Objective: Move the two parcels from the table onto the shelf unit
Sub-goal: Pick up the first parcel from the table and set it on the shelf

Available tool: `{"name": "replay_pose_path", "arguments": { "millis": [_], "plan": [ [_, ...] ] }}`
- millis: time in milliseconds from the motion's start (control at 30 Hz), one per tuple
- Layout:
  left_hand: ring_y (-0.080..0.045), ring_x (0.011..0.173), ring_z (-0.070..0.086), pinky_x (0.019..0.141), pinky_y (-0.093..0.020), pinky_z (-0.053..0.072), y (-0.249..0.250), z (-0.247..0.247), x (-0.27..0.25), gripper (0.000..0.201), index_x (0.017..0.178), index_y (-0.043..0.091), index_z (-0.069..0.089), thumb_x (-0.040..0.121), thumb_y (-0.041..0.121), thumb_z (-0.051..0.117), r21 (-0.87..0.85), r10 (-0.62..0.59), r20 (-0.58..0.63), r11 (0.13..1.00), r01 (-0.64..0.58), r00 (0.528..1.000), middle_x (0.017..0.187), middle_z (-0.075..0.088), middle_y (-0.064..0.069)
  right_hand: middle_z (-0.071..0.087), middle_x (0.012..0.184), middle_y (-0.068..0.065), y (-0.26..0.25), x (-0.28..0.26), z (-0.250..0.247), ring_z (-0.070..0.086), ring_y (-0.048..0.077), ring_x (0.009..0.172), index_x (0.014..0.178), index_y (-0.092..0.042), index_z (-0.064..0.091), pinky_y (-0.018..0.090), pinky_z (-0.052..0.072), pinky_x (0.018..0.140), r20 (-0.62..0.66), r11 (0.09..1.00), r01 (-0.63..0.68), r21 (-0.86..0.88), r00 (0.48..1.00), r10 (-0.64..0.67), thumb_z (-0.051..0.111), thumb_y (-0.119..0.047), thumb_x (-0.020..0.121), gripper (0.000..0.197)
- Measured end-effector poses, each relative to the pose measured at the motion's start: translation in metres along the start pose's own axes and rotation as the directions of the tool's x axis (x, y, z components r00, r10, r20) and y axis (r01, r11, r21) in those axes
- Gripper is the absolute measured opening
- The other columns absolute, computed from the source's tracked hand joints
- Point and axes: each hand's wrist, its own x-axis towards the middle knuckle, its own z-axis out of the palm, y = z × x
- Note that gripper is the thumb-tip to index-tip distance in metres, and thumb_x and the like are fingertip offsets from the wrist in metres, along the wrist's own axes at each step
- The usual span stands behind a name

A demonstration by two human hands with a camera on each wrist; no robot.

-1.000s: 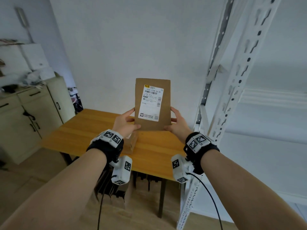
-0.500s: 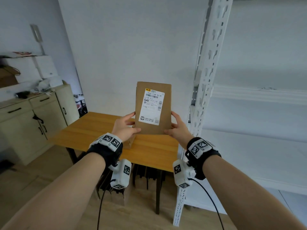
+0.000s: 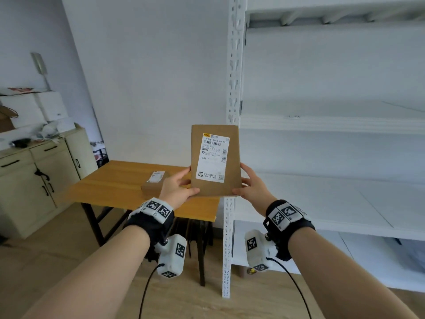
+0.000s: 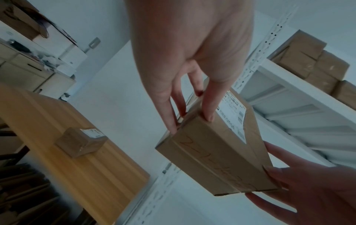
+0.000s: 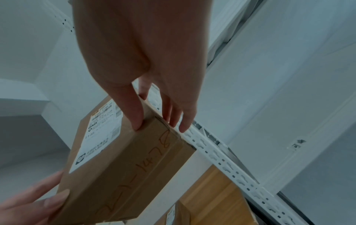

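Both hands, left hand [image 3: 178,188] and right hand [image 3: 251,188], grasp the lower corners of the tall parcel [image 3: 215,161], held upright in the air before the shelf unit [image 3: 232,88] post. Its long axis runs 12 to 6, label facing the person. Nothing is shelved yet (judging here); the small parcel [image 3: 154,183] waits on the table [image 3: 110,187] at 9 o'clock.

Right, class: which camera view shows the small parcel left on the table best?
The head view: the small parcel lies on the table, label up, though the left hand hides one end. The left wrist view shows it whole but dimmer; the right wrist view catches just a cropped part.
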Motion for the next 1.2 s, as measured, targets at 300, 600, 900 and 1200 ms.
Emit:
{"name": "replay_pose_path", "arguments": {
  "millis": [300,600,900,1200],
  "plan": [
    [-0.029,0.111,0.063,0.094,-0.045,0.054,0.048,0.065,-0.025,0.078,0.144,0.02,0.037,0.078,-0.006,0.069,0.032,0.109,0.108,0.993,-0.113,0.988,0.133,0.059,-0.015,0.054,0.133,0.014,-0.015,-0.056,-0.071,0.057,0.022,0.106,0.142,-0.017,0.034,0.02,0.045,0.069,-0.169,1.0,0.028,0.004,0.985,-0.027,0.059,0.011,0.081,0.072],
    [-0.024,0.102,0.063,0.072,-0.024,0.059,0.105,0.119,-0.007,0.071,0.14,0.016,0.045,0.077,-0.003,0.071,-0.024,0.221,0.167,0.975,-0.22,0.961,0.125,0.061,-0.018,0.056,0.128,0.012,-0.054,-0.075,-0.136,0.058,0.013,0.098,0.141,-0.017,0.036,0.022,0.04,0.069,-0.313,0.996,0.087,0.007,0.946,-0.081,0.056,0.01,0.082,0.068],
    [-0.021,0.107,0.06,0.101,-0.043,0.048,0.172,0.155,0.053,0.056,0.139,0.023,0.046,0.087,0.006,0.061,-0.104,0.266,0.25,0.963,-0.248,0.931,0.117,0.063,-0.003,0.062,0.113,0.01,-0.113,-0.036,-0.194,0.059,0.01,0.09,0.138,-0.017,0.043,0.019,0.04,0.066,-0.439,0.985,0.171,-0.02,0.884,-0.162,0.059,0.002,0.084,0.059],
    [-0.028,0.103,0.057,0.099,-0.04,0.047,0.222,0.179,0.143,0.049,0.141,0.029,0.042,0.094,0.017,0.052,-0.157,0.251,0.265,0.964,-0.215,0.931,0.12,0.057,-0.001,0.063,0.124,0.009,-0.164,0.053,-0.241,0.055,0.027,0.12,0.128,-0.016,0.056,0.048,0.043,0.093,-0.475,0.99,0.129,-0.049,0.869,-0.137,0.065,-0.016,0.081,0.048]
  ]
}}
